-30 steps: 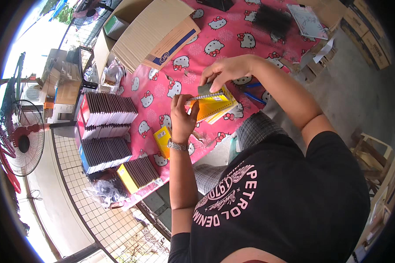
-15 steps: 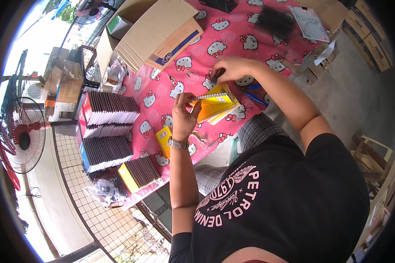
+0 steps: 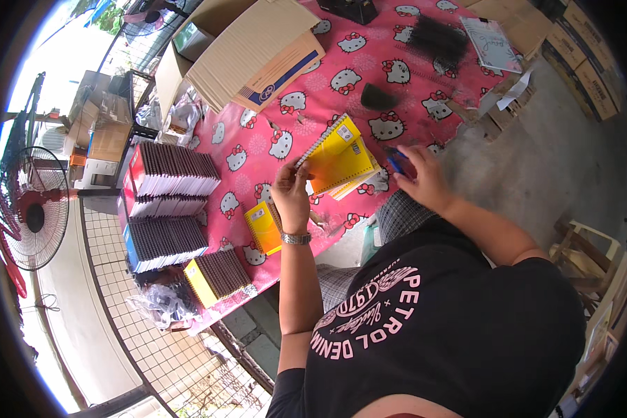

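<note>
My left hand (image 3: 292,189) pinches the lower left corner of a yellow spiral notebook (image 3: 347,161), whose wire edge slants up and to the right. Beneath it lie more yellow covers and pages (image 3: 352,187), partly hidden. To the right, my right hand (image 3: 422,180) has its fingers closed round blue-handled pliers (image 3: 396,164); their far end is hard to make out. A small dark block (image 3: 378,97) rests on the pink tablecloth (image 3: 313,132) beyond the notebook. Another yellow notebook (image 3: 262,228) lies left of my left wrist.
Stacks of bound notebooks (image 3: 167,240) line the table's left side, with a yellow-covered stack (image 3: 219,277) nearest. An open cardboard box (image 3: 254,52) stands at the back. Black coils (image 3: 437,40) and a printed cover (image 3: 491,43) lie far right. A fan (image 3: 35,217) stands left.
My right hand has left the dark block and come nearer, onto the blue-handled pliers. The notebook in my left hand has tilted, showing more of its cover.
</note>
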Demonstrator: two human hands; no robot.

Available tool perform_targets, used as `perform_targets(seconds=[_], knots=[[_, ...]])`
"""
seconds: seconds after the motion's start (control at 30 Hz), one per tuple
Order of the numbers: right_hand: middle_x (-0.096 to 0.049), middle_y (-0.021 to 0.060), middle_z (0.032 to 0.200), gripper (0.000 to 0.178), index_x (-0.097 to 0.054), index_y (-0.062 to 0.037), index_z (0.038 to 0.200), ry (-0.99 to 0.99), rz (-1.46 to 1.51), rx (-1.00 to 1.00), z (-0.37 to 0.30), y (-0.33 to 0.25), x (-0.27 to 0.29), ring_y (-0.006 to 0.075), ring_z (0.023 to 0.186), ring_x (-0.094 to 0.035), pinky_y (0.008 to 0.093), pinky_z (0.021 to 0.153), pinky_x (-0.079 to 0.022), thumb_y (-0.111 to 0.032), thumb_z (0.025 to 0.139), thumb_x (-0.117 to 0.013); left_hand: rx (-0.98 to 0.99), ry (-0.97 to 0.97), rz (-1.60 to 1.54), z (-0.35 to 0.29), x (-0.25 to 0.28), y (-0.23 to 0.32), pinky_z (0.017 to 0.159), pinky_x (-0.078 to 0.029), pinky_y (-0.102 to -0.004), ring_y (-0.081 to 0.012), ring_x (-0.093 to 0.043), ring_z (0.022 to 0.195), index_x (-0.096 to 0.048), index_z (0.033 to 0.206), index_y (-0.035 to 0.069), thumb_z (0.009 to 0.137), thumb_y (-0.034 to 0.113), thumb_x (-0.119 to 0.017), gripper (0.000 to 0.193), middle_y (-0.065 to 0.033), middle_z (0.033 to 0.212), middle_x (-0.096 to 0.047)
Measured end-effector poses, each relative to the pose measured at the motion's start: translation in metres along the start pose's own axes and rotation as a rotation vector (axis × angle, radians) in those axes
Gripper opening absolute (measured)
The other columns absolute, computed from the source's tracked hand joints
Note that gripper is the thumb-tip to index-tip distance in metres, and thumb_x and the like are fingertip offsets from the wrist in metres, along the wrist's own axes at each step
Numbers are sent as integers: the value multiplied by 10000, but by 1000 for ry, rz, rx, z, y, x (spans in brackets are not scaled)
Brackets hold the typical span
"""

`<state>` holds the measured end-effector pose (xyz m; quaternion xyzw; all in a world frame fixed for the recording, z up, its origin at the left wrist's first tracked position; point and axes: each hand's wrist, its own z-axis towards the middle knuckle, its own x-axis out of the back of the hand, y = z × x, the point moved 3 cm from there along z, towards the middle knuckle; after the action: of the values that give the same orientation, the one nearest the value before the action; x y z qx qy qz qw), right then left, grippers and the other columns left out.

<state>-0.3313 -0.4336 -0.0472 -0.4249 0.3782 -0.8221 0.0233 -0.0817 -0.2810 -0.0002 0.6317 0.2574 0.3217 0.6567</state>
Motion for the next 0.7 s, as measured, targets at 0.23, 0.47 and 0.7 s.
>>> perform_targets(seconds=[0.23,0.47,0.7], knots=[[-598,138,1183,556,-597,-37,1259,-46,149,321,51,-106,5,325,1114,-563,444,991,-435,-231,765,-762,-238,97,264,-19,-15,8,682,-490,-221,-71,-619,771,-698,1056,-52,922,-11,-642,151,-34,884,-688],[-643,120,987,485,-597,-21,1261,-346,710,-9,49,-103,-9,280,877,-643,413,821,-521,-254,851,-713,-361,214,440,-32,-13,6,716,-529,-246,-109,-660,819,-710,1095,-29,859,-87,-632,255,-63,956,-710],[-649,161,1040,541,-586,-33,1261,-162,475,73,65,-39,2,311,949,-656,408,849,-525,-271,801,-744,-570,249,759,-31,43,44,806,-502,-401,-293,-634,878,-683,1032,50,774,-69,-636,289,-106,943,-679]])
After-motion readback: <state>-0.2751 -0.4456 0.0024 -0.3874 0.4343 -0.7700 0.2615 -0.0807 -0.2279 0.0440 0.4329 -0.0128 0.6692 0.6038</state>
